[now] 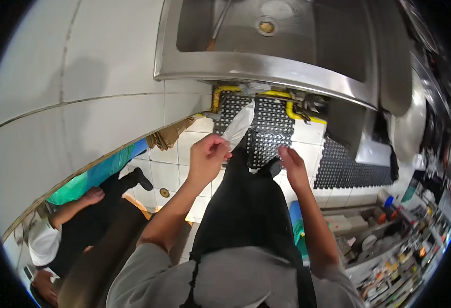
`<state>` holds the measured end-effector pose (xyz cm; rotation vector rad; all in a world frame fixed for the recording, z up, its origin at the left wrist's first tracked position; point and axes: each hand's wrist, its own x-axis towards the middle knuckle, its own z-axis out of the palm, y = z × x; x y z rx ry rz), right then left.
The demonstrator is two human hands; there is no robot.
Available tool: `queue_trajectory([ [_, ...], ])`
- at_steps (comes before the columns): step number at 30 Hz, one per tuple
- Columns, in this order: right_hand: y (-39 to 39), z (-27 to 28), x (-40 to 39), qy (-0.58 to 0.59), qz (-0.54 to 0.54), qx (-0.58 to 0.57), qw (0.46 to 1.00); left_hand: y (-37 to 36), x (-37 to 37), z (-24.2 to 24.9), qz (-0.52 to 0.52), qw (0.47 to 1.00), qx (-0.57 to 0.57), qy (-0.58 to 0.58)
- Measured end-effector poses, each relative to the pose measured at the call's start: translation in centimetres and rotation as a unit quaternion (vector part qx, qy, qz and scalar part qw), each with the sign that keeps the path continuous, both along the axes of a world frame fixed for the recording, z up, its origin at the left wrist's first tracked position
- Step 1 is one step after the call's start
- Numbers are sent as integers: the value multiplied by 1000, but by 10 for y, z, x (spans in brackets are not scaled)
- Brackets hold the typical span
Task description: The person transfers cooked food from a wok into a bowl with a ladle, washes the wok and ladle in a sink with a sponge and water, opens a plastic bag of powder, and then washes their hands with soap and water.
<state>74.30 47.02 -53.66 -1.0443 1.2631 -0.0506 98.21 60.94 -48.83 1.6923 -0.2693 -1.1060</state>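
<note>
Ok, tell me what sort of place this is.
Probably a commercial kitchen: there is a large steel sink with a drain, yellow pipes beneath it, and perforated black mats on a white tiled floor.

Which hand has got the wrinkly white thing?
The left hand: its fingers pinch the wrinkly white thing. The right hand is apart from it.

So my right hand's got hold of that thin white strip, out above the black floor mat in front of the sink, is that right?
Not quite: the head view shows your left hand holding the thin white strip, above the black floor mat in front of the sink.
</note>
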Motion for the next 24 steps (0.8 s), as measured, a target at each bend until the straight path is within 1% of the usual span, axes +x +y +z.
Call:
queue_trajectory([
  [2, -8, -26, 15, -124, -105, 85, 983, -1, -1, 68, -35, 999, -17, 1],
  [4, -17, -20, 44, -160, -173, 194, 952, -6, -5, 135, -64, 997, -34, -23],
  [6, -22, -12, 59, -274, -207, 332, 879, -9, -5, 189, -86, 994, -46, -47],
  [7, -25, -6, 68, -330, -214, 399, 829, -11, -5, 212, -93, 993, -49, -55],
  [8, -23, 6, 75, -431, -192, 427, 771, -14, -5, 232, -99, 990, -56, -79],
  [11, -26, 56, 87, -509, -163, 415, 736, -27, 0, 279, -84, 984, -117, -100],
  [12, -30, 67, 87, -534, -127, 411, 728, -32, 1, 289, -77, 980, -147, -113],
  [16, -51, 103, 92, -573, -30, 368, 732, -64, 12, 330, 1, 972, -164, -169],
  [19, -77, 129, 100, -595, 49, 303, 743, -87, 24, 353, 20, 962, -212, -174],
  [23, -113, 166, 121, -622, 69, 235, 744, -133, 34, 380, 17, 953, -248, -173],
  [24, -124, 176, 126, -630, 60, 251, 732, -148, 36, 386, 7, 953, -247, -177],
])
